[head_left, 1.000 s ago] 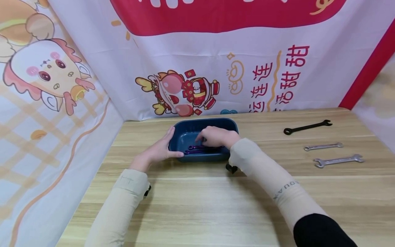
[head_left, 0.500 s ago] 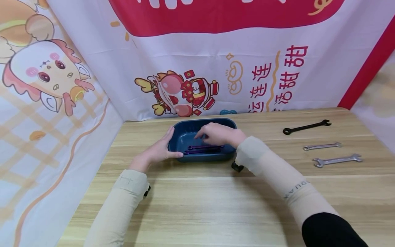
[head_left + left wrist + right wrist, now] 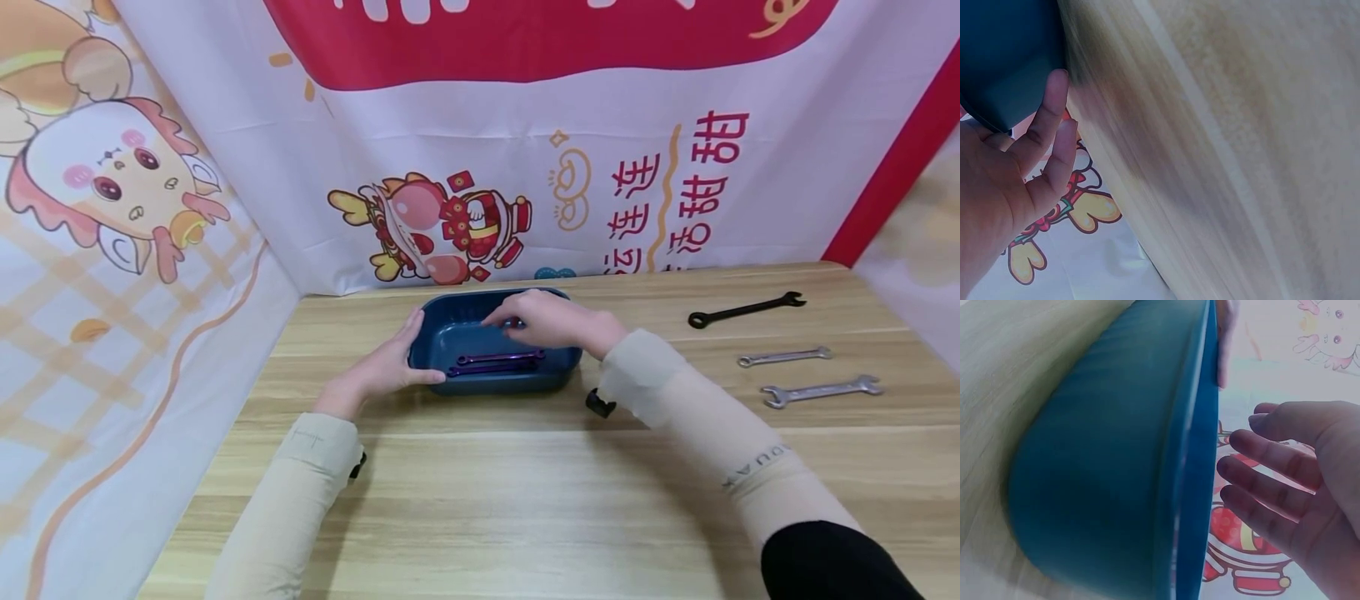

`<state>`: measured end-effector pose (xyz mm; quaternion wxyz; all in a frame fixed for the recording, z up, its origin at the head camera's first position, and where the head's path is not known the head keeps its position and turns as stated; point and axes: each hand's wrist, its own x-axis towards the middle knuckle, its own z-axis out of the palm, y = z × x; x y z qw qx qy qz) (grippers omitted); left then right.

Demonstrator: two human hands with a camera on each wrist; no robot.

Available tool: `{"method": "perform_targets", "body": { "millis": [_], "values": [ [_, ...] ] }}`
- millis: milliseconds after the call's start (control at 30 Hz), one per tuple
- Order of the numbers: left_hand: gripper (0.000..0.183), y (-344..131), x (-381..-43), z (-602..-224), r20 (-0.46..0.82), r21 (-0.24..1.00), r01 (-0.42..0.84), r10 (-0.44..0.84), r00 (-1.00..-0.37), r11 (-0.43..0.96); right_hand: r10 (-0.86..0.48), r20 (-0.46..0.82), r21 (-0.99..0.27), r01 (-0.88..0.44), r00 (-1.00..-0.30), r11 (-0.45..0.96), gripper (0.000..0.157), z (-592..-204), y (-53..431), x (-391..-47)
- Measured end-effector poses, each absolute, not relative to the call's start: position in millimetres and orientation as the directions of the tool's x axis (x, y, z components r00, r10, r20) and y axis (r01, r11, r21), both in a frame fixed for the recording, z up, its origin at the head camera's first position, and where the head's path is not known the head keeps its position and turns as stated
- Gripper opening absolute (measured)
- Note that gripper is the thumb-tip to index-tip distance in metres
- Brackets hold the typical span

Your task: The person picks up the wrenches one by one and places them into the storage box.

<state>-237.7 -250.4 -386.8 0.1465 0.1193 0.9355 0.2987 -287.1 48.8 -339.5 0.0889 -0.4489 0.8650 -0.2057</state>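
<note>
A dark blue plastic bin (image 3: 502, 382) stands at the back of the table in the head view. Two purple wrenches (image 3: 498, 357) lie side by side on its floor, near the front wall. My left hand (image 3: 378, 367) holds the bin's left end, with the thumb along the front corner and the fingers at the left side. Seen from the left wrist, two fingers stand partly bent by the bin wall (image 3: 1016, 56). My right hand (image 3: 551, 318) hovers over the bin's right part, loosely bent and holding nothing. The right wrist view shows its fingers (image 3: 1266, 506) spread above the rim.
To the right on the wooden table (image 3: 480, 500) lie a black combination wrench (image 3: 747, 309), a small silver wrench (image 3: 784, 357) and a silver open-end wrench (image 3: 822, 390). A printed cloth (image 3: 450, 108) hangs close behind the bin.
My right hand has lifted away from the purple wrenches and shifted to the right, leaving them in full view. The left hand has kept its place on the bin.
</note>
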Motion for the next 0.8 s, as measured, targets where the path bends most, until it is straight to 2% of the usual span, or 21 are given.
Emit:
{"method": "perform_targets", "body": {
  "millis": [533,800],
  "values": [
    [0.118,-250,-238,-387,-0.201,0.597,0.143,0.320,-0.926,0.790,-0.807,0.079,-0.451,-0.743,-0.585,0.494,0.034,-329,76,-272],
    [0.118,-249,-238,-386,-0.200,0.604,0.141,0.320,-0.926,0.784,-0.782,0.132,-0.446,-0.741,-0.609,0.502,0.035,-325,97,-270]
  ]
}}
